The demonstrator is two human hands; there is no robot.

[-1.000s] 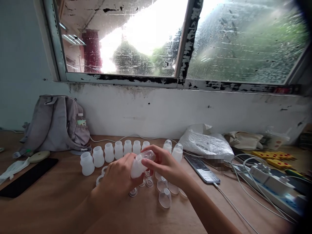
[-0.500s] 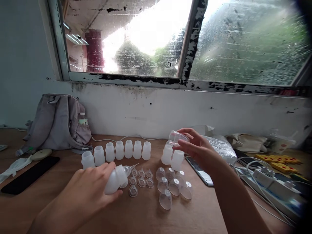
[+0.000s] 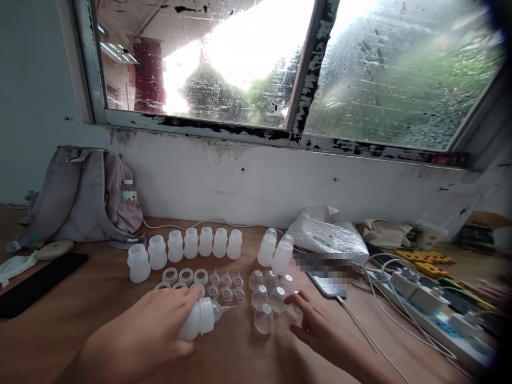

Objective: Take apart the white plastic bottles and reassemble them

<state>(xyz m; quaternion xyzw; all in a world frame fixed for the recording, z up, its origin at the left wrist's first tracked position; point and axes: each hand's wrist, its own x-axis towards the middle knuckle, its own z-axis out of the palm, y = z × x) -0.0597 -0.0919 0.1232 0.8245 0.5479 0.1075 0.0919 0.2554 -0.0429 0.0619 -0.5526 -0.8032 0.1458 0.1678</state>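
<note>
My left hand (image 3: pixel 160 325) is wrapped round a white squeeze bottle (image 3: pixel 196 320), which lies tilted with its clear, thin-spouted nozzle (image 3: pixel 222 310) pointing right. My right hand (image 3: pixel 316 325) has its thumb and fingers closed round a clear dome cap (image 3: pixel 294 315) at the right edge of a group of similar caps (image 3: pixel 277 300). Left of these caps stand several clear spouted nozzles (image 3: pixel 226 293). White rings (image 3: pixel 185 276) lie beside them, partly hidden by my left hand. Behind is a row of open white bottles (image 3: pixel 191 244). Two capped bottles (image 3: pixel 282 256) stand at the back right.
A grey backpack (image 3: pixel 80 197) leans on the wall at the left, near a black flat object (image 3: pixel 44 282). To the right are a silver package (image 3: pixel 328 234), a phone (image 3: pixel 326 282) with a cable and a power strip (image 3: pixel 424 304) with plugs and cords.
My right hand has come down from the back-right bottles to the group of caps; the cap it held now sits on a bottle. My left hand keeps the bottle, and the view has shifted slightly.
</note>
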